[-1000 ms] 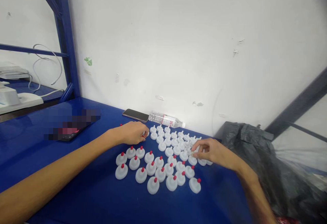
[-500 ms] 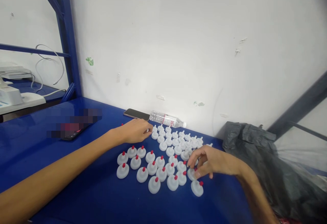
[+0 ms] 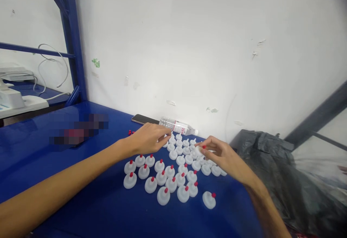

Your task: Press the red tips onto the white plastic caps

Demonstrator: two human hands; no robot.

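Red-tipped white nozzle caps (image 3: 163, 196) stand in a loose group across the near part of the blue table. Behind them, toward the wall, are plain white nozzle caps (image 3: 172, 154) without red tips. My right hand (image 3: 221, 155) pinches a red-tipped white nozzle cap (image 3: 200, 151) between thumb and fingers, above the plain ones. My left hand (image 3: 149, 137) has its fingers drawn together at the back left of the plain caps; whatever lies between its fingertips is hidden. Small red tips (image 3: 130, 132) lie beyond my left wrist.
A clear plastic bottle (image 3: 177, 126) lies against the wall, beside a dark phone (image 3: 143, 119). Black plastic bags (image 3: 267, 158) bulge at the right edge of the table. A blue metal frame (image 3: 77, 50) rises at the left. A blurred-out object (image 3: 77, 134) rests on the left side.
My right hand has lifted a red-tipped nozzle cap from the near right group and carried it back over the plain caps. My left hand has shifted slightly right.
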